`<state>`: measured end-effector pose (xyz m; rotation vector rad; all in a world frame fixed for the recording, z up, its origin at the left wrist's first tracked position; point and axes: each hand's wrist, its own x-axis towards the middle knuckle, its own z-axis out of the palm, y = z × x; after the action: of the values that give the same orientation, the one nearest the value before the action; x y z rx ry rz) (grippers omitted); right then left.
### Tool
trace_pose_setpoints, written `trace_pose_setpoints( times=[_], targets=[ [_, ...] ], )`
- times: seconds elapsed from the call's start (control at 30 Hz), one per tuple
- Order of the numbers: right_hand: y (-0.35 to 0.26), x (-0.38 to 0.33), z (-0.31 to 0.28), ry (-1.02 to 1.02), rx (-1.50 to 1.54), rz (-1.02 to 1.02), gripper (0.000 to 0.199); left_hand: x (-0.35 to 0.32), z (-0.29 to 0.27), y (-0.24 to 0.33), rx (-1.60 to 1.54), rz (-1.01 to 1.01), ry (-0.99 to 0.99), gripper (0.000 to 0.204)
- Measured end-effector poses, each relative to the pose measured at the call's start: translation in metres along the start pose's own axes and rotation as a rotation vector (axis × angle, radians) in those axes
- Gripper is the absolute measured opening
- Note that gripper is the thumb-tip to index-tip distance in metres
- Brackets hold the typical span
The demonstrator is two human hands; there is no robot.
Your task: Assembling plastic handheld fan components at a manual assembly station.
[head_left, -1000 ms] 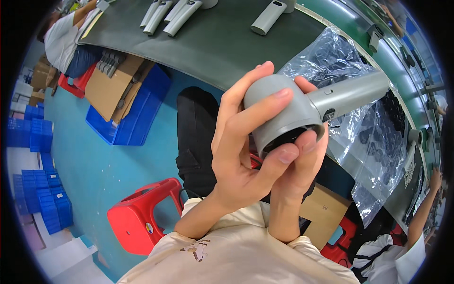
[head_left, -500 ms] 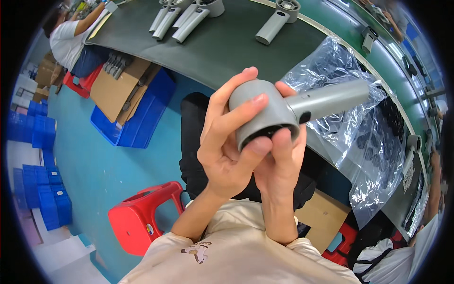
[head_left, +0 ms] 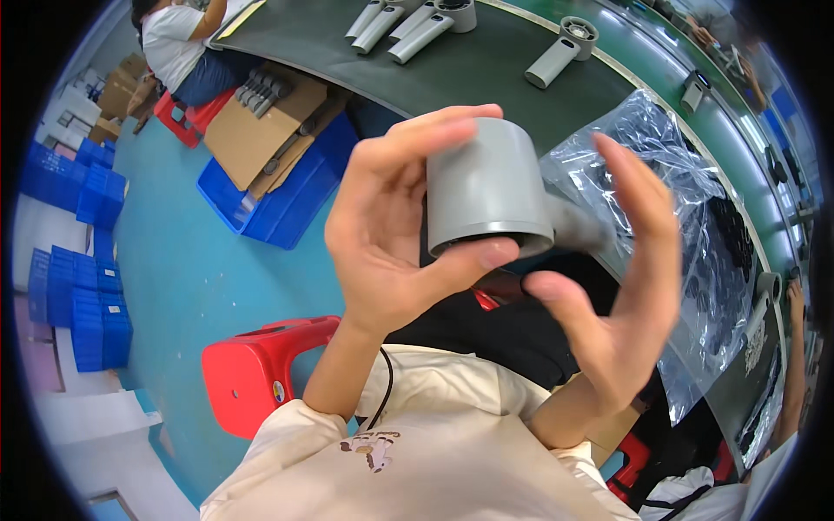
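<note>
A grey handheld fan is in front of me, its round housing upright and its dark opening facing down toward me. My left hand grips the housing, fingers over the top and thumb under the lower rim. The fan's handle points right and is blurred. Beside that handle, my right hand is open, with thumb and fingers spread apart and nothing between them.
On the dark green table lie several similar grey fans and one more fan farther right. Clear plastic bags with black parts cover its right side. A blue crate with cardboard and a red stool stand at left. A co-worker sits at far left.
My right hand has let go of the fan and moved right, its fingers spreading. The housing has turned more upright in my left hand, and the handle has swung lower. My view has shifted slightly.
</note>
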<state>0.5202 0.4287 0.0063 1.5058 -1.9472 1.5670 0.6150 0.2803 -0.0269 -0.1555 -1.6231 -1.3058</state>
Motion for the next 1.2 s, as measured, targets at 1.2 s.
trace_pose_setpoints(
  times=[1.2],
  targets=[
    [0.033,0.013,0.046,-0.306,0.574,0.547,0.017,0.085,-0.155,-0.035,0.290,-0.471,-0.628,0.055]
  ],
)
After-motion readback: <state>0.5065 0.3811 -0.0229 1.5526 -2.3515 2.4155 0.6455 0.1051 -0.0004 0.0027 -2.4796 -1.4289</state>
